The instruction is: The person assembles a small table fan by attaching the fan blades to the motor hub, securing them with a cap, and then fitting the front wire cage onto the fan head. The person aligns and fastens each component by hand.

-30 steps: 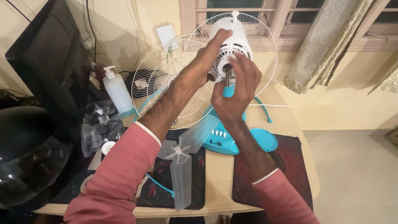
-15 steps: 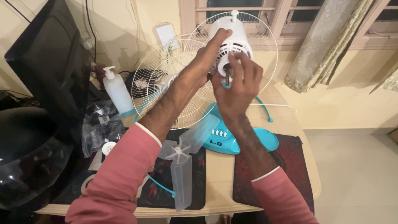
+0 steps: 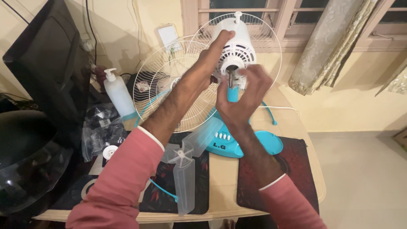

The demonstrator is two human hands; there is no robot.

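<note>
Head view, upper centre of the frame: a white plastic fan motor housing stands on a turquoise fan base, a dark metal motor shaft projecting toward the viewer. The left hand wraps the housing's left side, fingers closed on it and steadying it. The right hand sits at the shaft, fingertips pinched round its end; whether a small part lies between them cannot be told. Judged step: work at the shaft, the motor braced meanwhile. Lower centre, a translucent plastic fan blade lies on a dark patterned mat; a white wire fan guard stands behind the left forearm.
</note>
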